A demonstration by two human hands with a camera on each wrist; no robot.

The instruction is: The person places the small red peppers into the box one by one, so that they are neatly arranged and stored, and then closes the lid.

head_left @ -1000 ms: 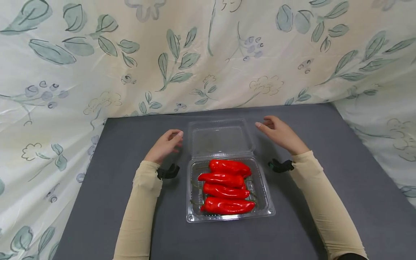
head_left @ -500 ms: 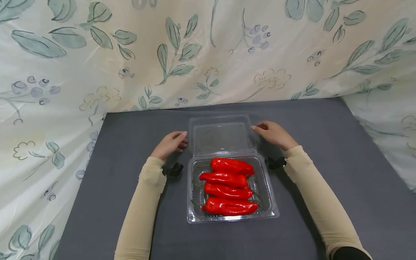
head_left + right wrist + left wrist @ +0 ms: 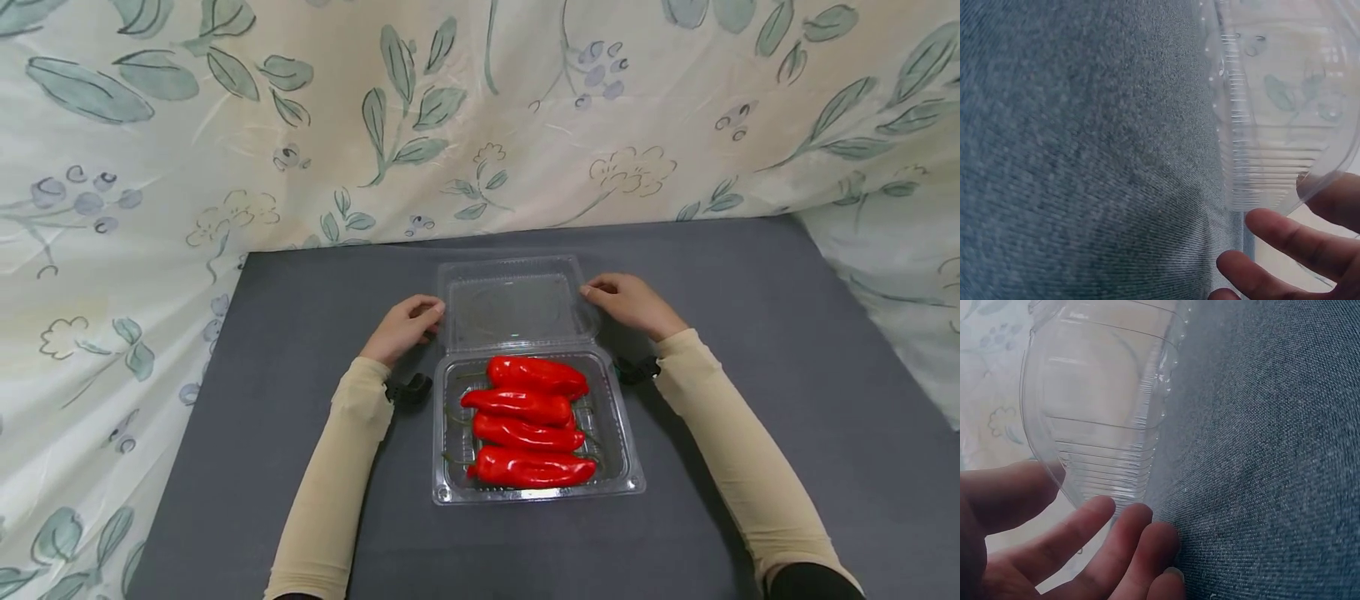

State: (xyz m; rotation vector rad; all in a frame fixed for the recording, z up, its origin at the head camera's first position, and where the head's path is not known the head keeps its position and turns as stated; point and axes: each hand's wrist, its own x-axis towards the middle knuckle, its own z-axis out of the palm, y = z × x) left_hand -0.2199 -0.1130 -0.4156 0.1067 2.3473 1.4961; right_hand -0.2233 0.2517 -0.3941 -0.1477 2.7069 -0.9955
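A clear plastic clamshell container (image 3: 442, 433) lies unfolded, its hinge between tray and lid. Several glossy red peppers (image 3: 534, 467) lie in its tray, stacked crosswise one behind another. The transparent lid (image 3: 517, 304) is folded back on the far side. At the lid's left edge, my left hand (image 3: 405, 329) pinches the rim between thumb and fingers; in the left wrist view the thumb (image 3: 1016, 487) overlaps the rim. My right hand (image 3: 633, 304) pinches the right edge, its thumb (image 3: 1335, 197) at the rim and index finger (image 3: 1291, 237) just outside the wall.
A dark grey cloth (image 3: 315, 283) covers the table under the container. A leaf-patterned curtain (image 3: 300, 150) hangs along the back and both sides. Black wrist bands (image 3: 410, 390) sit over the cream sleeves (image 3: 322, 483).
Both hands have moved inward to the lid's side edges, the right arriving first and the left following. The head view has shifted slightly. Lid and peppers keep their places in the container.
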